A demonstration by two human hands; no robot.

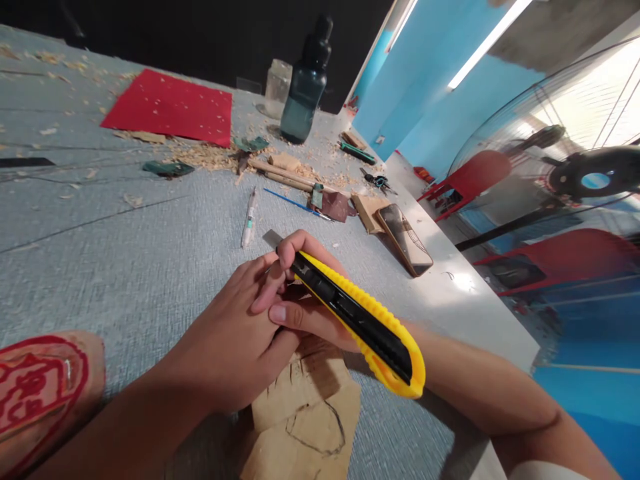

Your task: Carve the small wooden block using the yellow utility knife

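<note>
My right hand (pixel 320 310) is closed on a yellow and black utility knife (pixel 363 313), its blade out and pointing up to the left. My left hand (pixel 243 340) lies closed over the upper end of a tan piece of wood (pixel 320 413); its fingers are partly hidden where the two hands meet. Dark pencil lines and an oval outline mark the wood, and short cuts show near my left thumb. My right thumb touches the back of my left hand. The knife's blade stands above the left fingers, apart from the wood.
Ahead lie a white pen (pixel 249 219), a blue thin brush (pixel 295 203), wooden sticks (pixel 280 175) and shavings. A phone (pixel 405 239) leans on a wood block (pixel 369 212) at right. Farther back are red paper (pixel 173 107), a dark bottle (pixel 304 93) and a fan (pixel 590 177).
</note>
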